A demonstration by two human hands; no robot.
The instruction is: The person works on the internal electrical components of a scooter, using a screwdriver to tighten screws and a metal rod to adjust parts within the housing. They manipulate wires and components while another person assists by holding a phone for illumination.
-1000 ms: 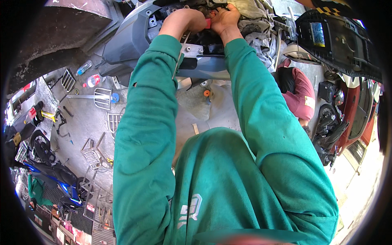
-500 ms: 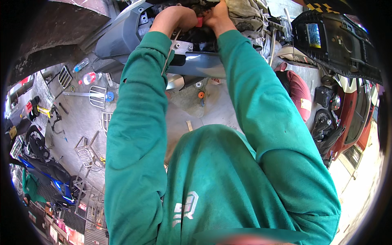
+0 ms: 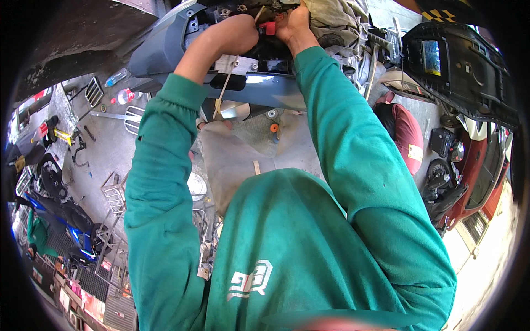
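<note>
Left hand point(image 3: 240, 34): clenched round a thin tan strip point(image 3: 226, 80). Right hand point(image 3: 295, 27): fingers bent inward at a red piece point(image 3: 268, 27); whether gripping it, cannot tell.

Grey motorcycle body point(image 3: 160, 52): open, inner parts exposed; judged partway, uncovering done, closing up not done.
Black panel point(image 3: 455, 80): right of the body, off its opening.
Crumpled cloth point(image 3: 342, 22): over the body's right part.
Silver plate point(image 3: 245, 66): body's near side, bolts in place.
Tan strip: slanting past the body's near edge.
Red piece: over the body's opening, between the hands; seating hidden.
</note>
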